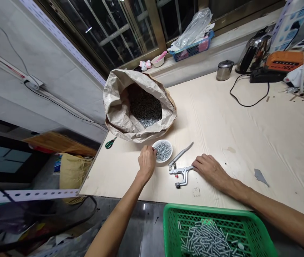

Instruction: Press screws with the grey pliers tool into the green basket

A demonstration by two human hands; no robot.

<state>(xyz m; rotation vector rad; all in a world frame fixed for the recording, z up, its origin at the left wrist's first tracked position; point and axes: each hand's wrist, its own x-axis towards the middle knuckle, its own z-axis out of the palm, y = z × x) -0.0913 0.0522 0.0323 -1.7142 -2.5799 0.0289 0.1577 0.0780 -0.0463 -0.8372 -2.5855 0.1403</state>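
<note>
My left hand (146,161) rests at the left rim of a small white bowl (168,156) filled with small metal pieces. Its fingers are curled, pinching at the bowl's edge, and what they hold is too small to make out. My right hand (208,167) lies flat on the table with its fingertips touching the handle of silver hand pliers (180,171). The pliers lie open between the two hands. Behind the bowl stands an open paper sack (119,107) full of the same metal pieces.
A green plastic basket (184,210) holding several metal pieces sits below the table's front edge. Green-handled scissors (110,143) lie left of the sack. A kettle (253,53), a steel cup (224,70), a black cable (248,100) and boxes stand at the back right.
</note>
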